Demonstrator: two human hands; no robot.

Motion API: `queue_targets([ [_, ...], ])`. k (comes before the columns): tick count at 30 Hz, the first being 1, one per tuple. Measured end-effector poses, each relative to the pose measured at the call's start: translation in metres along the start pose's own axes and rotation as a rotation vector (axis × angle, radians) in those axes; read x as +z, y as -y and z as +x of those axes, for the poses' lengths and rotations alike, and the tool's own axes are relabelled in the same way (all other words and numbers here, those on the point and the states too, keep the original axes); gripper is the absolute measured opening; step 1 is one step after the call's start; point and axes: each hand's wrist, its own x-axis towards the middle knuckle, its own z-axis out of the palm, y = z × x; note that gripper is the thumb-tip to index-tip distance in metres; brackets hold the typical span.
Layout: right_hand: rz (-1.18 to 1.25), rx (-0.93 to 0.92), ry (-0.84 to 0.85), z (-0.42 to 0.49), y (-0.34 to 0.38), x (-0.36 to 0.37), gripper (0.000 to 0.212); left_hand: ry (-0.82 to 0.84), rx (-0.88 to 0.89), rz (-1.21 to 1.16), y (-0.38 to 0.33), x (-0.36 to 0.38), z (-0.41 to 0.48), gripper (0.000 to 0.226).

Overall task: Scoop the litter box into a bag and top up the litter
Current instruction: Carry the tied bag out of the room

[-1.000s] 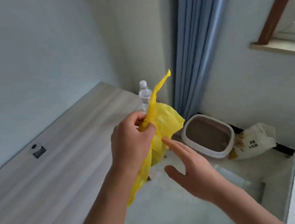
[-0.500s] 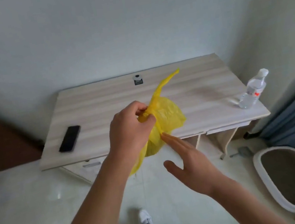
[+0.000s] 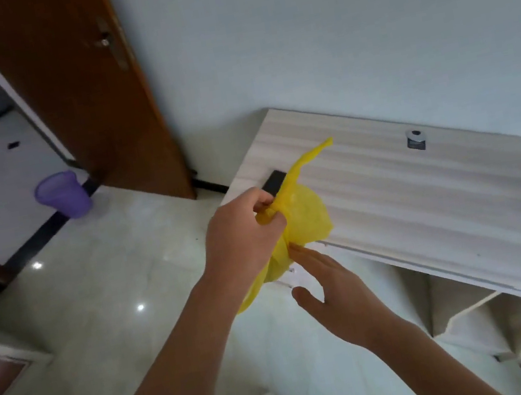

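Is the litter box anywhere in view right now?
No, only the left hand gripping the crumpled yellow plastic bag, the open right hand, a pale wooden desk and a purple wastebasket show.

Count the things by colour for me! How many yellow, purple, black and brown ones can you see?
Yellow: 1, the bag, pinched in the left hand.
Purple: 1, the bin on the floor.
Black: 1, the phone on the desk.
Brown: 1, the door.
Total: 4

Desk point(image 3: 427, 202) edge rt of hands; open floor point(image 3: 112, 293) left w/ purple bin point(image 3: 62, 195).
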Motion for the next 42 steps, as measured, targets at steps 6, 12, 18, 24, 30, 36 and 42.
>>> queue_targets([
  [6, -0.091, -0.191, 0.127, 0.069, 0.078, 0.054, 0.065, -0.128, -0.074, 0.015, 0.082, -0.088, 0.016, 0.019],
  [12, -0.123, -0.373, 0.257, 0.132, 0.153, 0.106, 0.066, -0.236, -0.21, 0.036, 0.163, -0.162, 0.022, 0.012],
  [18, -0.12, -0.498, 0.341, 0.193, 0.202, 0.169, 0.065, -0.286, -0.324, 0.084, 0.235, -0.215, 0.042, 0.016],
  [24, -0.035, -0.518, 0.404, 0.272, 0.244, 0.229, 0.061, -0.353, -0.401, 0.099, 0.31, -0.262, 0.081, 0.017],
  [30, 0.009, -0.609, 0.482, 0.376, 0.292, 0.291, 0.063, -0.402, -0.492, 0.144, 0.39, -0.317, 0.14, 0.016],
  [36, 0.04, -0.717, 0.542, 0.47, 0.352, 0.333, 0.063, -0.496, -0.555, 0.195, 0.442, -0.37, 0.192, 0.018],
  [42, 0.074, -0.714, 0.563, 0.56, 0.399, 0.363, 0.062, -0.585, -0.587, 0.147, 0.502, -0.426, 0.266, 0.018],
])
